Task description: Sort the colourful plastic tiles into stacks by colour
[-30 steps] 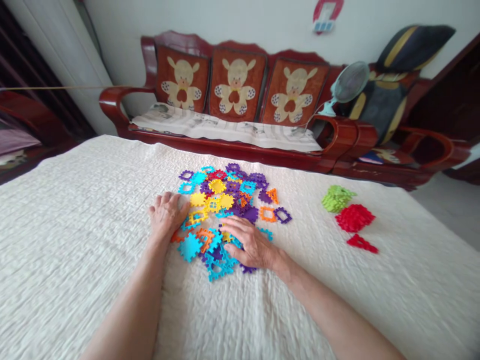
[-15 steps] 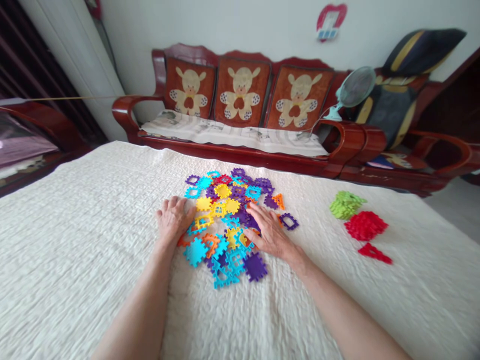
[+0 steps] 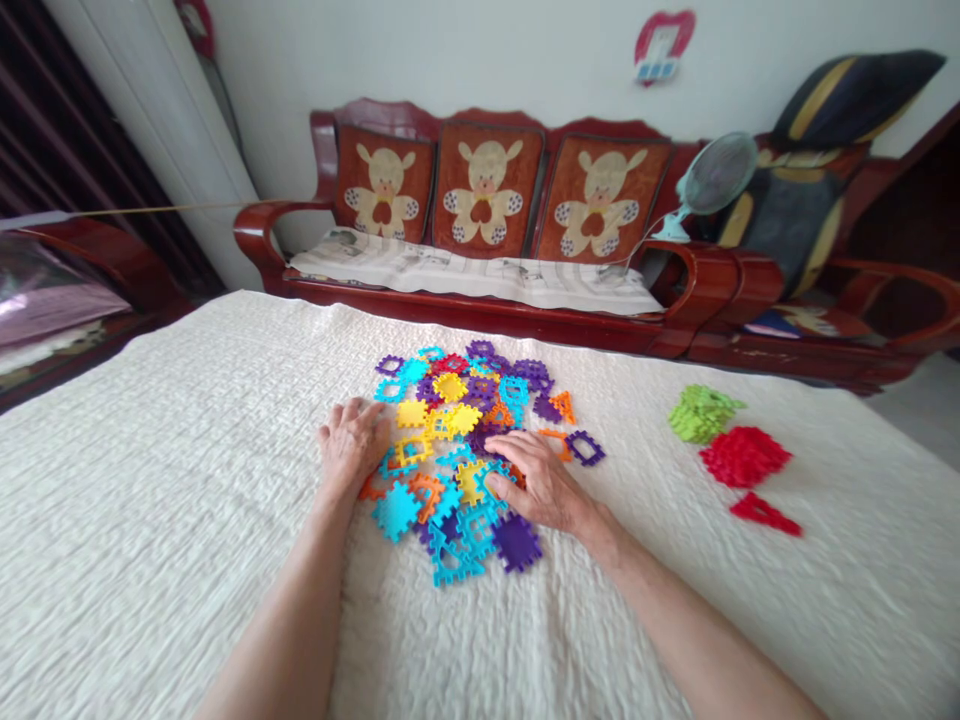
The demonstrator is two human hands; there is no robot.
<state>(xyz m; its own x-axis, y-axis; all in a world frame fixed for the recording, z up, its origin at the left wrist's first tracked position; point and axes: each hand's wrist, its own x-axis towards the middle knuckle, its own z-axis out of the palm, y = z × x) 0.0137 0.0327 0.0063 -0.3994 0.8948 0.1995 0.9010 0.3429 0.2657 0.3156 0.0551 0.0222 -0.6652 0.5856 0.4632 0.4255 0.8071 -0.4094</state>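
Observation:
A loose pile of plastic interlocking building pieces lies between my hands, with yellow pieces [image 3: 412, 413] in its middle, light-blue pieces [image 3: 396, 511] at the front and purple pieces [image 3: 517, 541] around the edges. My left hand [image 3: 351, 442] rests at the pile's left edge, fingers loosely stretched and holding nothing visible. Across the right side of the pile reaches my right hand [image 3: 541, 478], its fingers apart and their tips on the pieces. Just beyond it are an orange frame piece [image 3: 556, 446] and a purple frame piece [image 3: 586, 448]. Pieces under the right palm are hidden.
To the right, a green heap of pieces [image 3: 703, 413] sits behind a red heap [image 3: 745, 456], with a red triangular piece [image 3: 765, 514] nearer me. All lie on a white quilted cover [image 3: 187, 460]. A wooden sofa [image 3: 480, 312] and a small fan [image 3: 716, 175] stand beyond.
My right hand has drawn slightly towards me, its fingertips shifting nearer the pile's middle and uncovering an orange piece. My left hand stays at the left edge. The view has shifted slightly.

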